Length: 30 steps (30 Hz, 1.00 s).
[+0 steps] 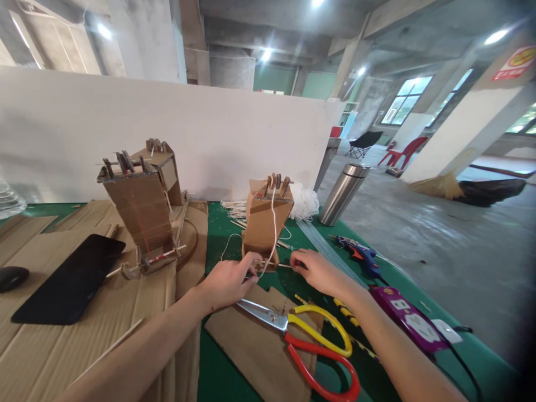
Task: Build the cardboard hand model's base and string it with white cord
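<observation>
A small cardboard tower (266, 223) stands upright on the green table, with cardboard discs (274, 181) on its top. White string (275, 223) hangs from these discs to the tower's foot, where my left hand (230, 279) pinches it between thumb and fingers. A thin wooden stick (285, 266) passes through the foot and sticks out to the right. My right hand (312, 271) has its fingertips closed on that stick's outer end. Scissors (274, 319) with one yellow and one red handle lie just below my hands, on a flat cardboard piece (251, 352).
Larger cardboard towers (138, 206) stand at the left on cardboard sheets, near a black tablet-like slab (71, 282) and a mouse (12, 277). To the right are a steel flask (344, 194), a glue gun (360, 254) and a purple power strip (406, 318). A white panel (209, 139) closes the back.
</observation>
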### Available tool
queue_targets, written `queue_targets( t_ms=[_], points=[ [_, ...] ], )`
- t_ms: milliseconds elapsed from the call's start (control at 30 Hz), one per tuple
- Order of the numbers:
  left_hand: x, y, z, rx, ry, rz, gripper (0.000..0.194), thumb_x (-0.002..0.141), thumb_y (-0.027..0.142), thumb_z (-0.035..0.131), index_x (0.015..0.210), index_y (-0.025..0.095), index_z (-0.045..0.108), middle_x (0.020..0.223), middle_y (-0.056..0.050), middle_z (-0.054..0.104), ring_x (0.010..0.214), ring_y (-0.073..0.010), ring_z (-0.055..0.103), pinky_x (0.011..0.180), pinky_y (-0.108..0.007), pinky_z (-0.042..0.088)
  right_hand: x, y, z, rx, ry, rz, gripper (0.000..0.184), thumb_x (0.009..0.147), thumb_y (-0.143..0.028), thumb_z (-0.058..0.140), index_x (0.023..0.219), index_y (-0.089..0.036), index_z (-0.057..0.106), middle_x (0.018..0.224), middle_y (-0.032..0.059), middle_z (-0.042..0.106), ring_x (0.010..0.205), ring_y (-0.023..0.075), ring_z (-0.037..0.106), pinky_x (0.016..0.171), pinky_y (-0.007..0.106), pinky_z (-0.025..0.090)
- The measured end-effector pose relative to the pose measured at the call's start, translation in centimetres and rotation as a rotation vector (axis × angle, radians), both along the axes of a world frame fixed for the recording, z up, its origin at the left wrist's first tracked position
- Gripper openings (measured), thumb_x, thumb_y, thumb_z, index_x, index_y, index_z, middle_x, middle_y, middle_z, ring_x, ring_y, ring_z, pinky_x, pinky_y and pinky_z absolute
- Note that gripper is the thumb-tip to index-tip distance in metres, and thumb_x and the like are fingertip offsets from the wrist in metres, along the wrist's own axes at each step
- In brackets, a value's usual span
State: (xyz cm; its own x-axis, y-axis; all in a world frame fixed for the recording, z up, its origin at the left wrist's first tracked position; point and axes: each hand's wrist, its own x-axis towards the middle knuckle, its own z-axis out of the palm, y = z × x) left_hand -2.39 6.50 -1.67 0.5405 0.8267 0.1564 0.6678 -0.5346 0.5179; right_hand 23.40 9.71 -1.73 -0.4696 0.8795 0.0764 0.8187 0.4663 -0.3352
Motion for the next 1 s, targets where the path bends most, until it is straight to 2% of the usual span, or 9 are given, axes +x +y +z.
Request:
queue_targets(
  t_ms=[167,267,400,533,700,900,1000],
  points=[
    [0.27,0.06,0.09,0.146,0.059,0.181,0.021,0.083,0.020,0.045,0.103,0.024,0.049,0.088,0.000,0.068,0.076,-0.0187,0.065,0.064,-0.026,0.043,-0.14,-0.14,0.15,0.020,-0.003,0.000,0.017,0.081,-0.005,0.049,0.074,-0.020,0.055,0.078,0.0035,0.060,0.078,0.0187,0.055,0.069,0.028,0.038],
    [0.34,0.07,0.21,0.191,0.080,0.231,0.018,0.083,0.020,0.043,0.097,0.024,0.053,0.089,-0.001,0.068,0.075,-0.0169,0.064,0.061,-0.024,0.041,-0.20,-0.24,0.28,0.023,-0.010,-0.003,0.018,0.081,-0.005,0.049,0.073,-0.020,0.055,0.078,0.0034,0.060,0.077,0.0184,0.055,0.068,0.028,0.038],
    [0.33,0.17,-0.01,0.127,0.090,0.221,0.021,0.085,0.025,0.049,0.105,0.025,0.051,0.086,-0.001,0.071,0.075,-0.0191,0.066,0.064,-0.025,0.042,-0.21,-0.20,0.23,0.022,-0.004,0.004,0.017,0.081,-0.007,0.048,0.074,-0.020,0.055,0.079,0.0033,0.060,0.077,0.0188,0.055,0.068,0.029,0.038],
    [0.33,0.29,-0.12,0.075,0.101,0.213,0.014,0.084,0.030,0.055,0.097,0.026,0.051,0.082,-0.001,0.071,0.075,-0.0207,0.067,0.067,-0.026,0.043,-0.26,-0.08,0.02,0.032,0.005,0.005,0.017,0.082,-0.008,0.047,0.074,-0.020,0.055,0.079,0.0036,0.061,0.077,0.0193,0.055,0.069,0.029,0.039],
    [0.32,0.33,0.19,0.058,0.130,0.189,0.008,0.085,0.031,0.054,0.091,0.026,0.052,0.082,0.000,0.071,0.076,-0.0214,0.067,0.066,-0.026,0.042,-0.43,-0.09,0.07,0.053,0.020,-0.002,0.015,0.082,-0.010,0.049,0.075,-0.021,0.057,0.079,0.0036,0.064,0.078,0.0202,0.057,0.069,0.029,0.039],
    [0.13,0.32,0.14,0.074,0.147,0.139,0.010,0.086,0.030,0.050,0.091,0.026,0.058,0.078,0.000,0.070,0.071,-0.0207,0.066,0.063,-0.025,0.041,-0.64,-0.14,0.12,0.009,0.046,0.007,0.018,0.085,-0.012,0.046,0.085,-0.022,0.062,0.086,0.0039,0.067,0.082,0.0206,0.060,0.073,0.031,0.042],
    [0.08,0.20,0.28,0.092,0.137,0.084,0.013,0.087,0.032,0.050,0.088,0.028,0.063,0.085,0.000,0.071,0.077,-0.0202,0.066,0.064,-0.025,0.041,-0.68,-0.06,-0.08,0.017,0.047,0.013,0.020,0.086,-0.013,0.046,0.085,-0.021,0.064,0.088,0.0048,0.068,0.086,0.0213,0.060,0.076,0.031,0.042]
  ],
)
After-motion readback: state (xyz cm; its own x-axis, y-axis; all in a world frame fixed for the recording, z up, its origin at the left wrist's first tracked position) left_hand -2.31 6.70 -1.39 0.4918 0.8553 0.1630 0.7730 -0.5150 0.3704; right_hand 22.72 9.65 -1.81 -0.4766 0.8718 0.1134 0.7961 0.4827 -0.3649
